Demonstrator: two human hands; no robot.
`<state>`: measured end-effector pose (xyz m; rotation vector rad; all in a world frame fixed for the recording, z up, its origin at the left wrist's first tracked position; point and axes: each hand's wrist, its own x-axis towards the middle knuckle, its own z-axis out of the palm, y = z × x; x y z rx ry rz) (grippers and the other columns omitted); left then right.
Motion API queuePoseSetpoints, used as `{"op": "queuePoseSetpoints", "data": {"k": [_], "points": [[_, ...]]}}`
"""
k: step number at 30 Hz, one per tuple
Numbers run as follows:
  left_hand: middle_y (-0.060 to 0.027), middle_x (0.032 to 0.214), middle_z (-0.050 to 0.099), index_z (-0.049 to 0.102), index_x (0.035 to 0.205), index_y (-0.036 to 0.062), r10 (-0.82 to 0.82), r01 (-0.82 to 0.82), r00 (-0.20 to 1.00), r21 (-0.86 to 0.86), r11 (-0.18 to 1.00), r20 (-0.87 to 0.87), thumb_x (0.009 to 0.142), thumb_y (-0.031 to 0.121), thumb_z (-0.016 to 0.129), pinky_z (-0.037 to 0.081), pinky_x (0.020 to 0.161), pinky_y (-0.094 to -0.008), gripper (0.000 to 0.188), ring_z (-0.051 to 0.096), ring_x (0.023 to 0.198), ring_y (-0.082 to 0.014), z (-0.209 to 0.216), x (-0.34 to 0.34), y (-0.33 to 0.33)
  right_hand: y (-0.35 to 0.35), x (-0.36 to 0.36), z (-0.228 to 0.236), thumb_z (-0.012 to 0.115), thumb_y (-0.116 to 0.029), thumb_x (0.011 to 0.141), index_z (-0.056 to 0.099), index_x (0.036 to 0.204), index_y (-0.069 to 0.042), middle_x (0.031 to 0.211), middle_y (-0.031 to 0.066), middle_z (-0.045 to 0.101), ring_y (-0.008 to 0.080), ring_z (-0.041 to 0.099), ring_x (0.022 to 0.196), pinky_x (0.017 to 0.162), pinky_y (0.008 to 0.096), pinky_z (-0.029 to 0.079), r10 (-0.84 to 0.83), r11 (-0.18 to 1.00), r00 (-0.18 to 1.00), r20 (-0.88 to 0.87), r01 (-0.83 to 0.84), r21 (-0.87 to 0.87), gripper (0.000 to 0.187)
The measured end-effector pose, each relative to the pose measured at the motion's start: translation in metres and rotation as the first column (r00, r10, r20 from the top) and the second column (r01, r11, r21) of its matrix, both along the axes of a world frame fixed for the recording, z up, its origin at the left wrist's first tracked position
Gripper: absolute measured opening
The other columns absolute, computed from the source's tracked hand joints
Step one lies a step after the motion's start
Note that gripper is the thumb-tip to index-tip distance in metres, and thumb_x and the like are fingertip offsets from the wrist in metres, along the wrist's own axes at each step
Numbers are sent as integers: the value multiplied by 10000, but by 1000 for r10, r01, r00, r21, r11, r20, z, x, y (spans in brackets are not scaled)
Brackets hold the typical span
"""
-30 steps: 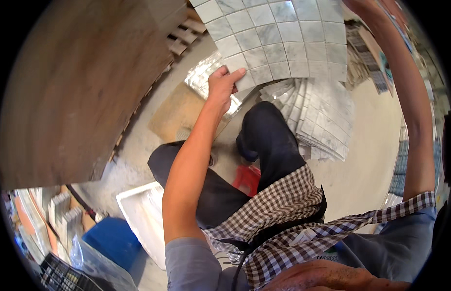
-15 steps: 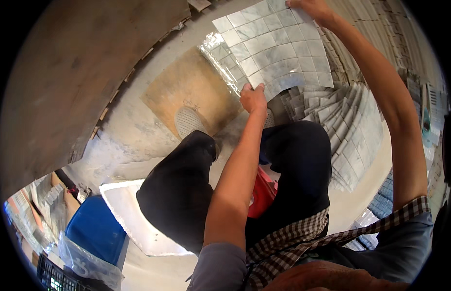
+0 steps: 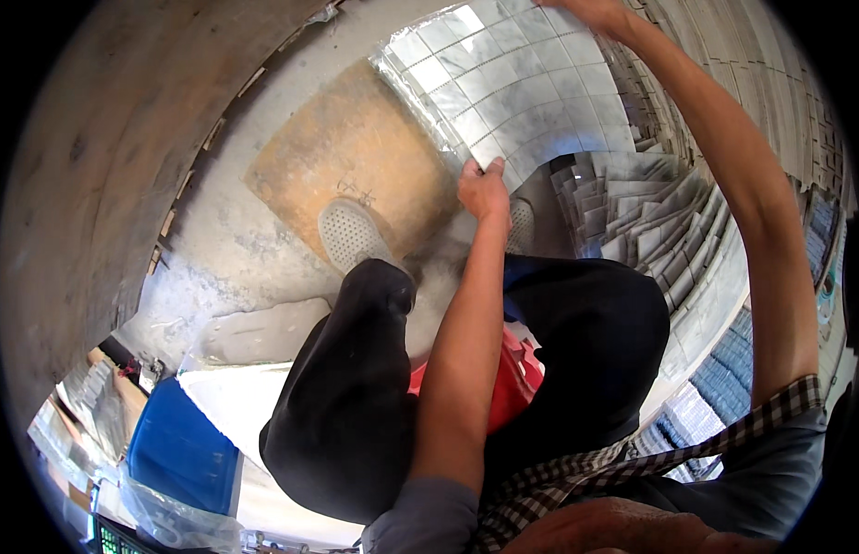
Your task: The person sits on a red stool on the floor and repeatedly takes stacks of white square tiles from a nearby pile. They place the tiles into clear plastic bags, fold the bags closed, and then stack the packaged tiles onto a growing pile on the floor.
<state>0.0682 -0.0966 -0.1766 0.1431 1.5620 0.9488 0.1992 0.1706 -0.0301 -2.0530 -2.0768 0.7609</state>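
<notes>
The person holds a sheet of grey mosaic tile [image 3: 513, 88] up off the floor, at the far middle of the view. The left hand [image 3: 483, 187] has its grip clenched on the sheet's near edge, fingers curled over the tiles. The right hand [image 3: 591, 11] reaches to the sheet's far right corner at the top rim of the picture; it touches the sheet there, but whether its grip is closed on the corner cannot be told, since most of the hand is cut off by the rim. The sheet tilts, its glossy squares catching light at the far left corner.

Just right of and below the sheet lies a fanned pile of similar tile sheets [image 3: 651, 212], overlapping on the floor. Under the sheet's left side a tan board [image 3: 356, 157] lies flat on the concrete floor [image 3: 226, 249]. A pale perforated shoe [image 3: 351, 233] rests on the board's near edge, above dark trousers [image 3: 356, 406]. Near left sit a white tray [image 3: 235, 397] and a blue container [image 3: 180, 452]. Something red [image 3: 513, 388] shows between the knees.
</notes>
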Motion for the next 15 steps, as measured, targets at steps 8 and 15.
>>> {"op": "queuePoseSetpoints", "data": {"k": [8,15], "points": [[-1,772,579,654,891,-15,-32,31,999,-37,999,-23,821,25,750,423,672,-300,126,487,728,-123,-22,-7,5,10,-1,-31,763,-212,746,730,826,70,705,68,666,163,603,625,556,360,468,36,999,977,-211,-29,36,295],[-30,691,545,560,751,-33,108,-109,990,14,994,95,775,43,760,418,618,-348,215,441,656,-151,-41,6,0,12,8,-39,760,-205,747,734,855,73,730,99,685,190,625,651,597,376,493,-58,998,998,-34,59,8,299]]}}
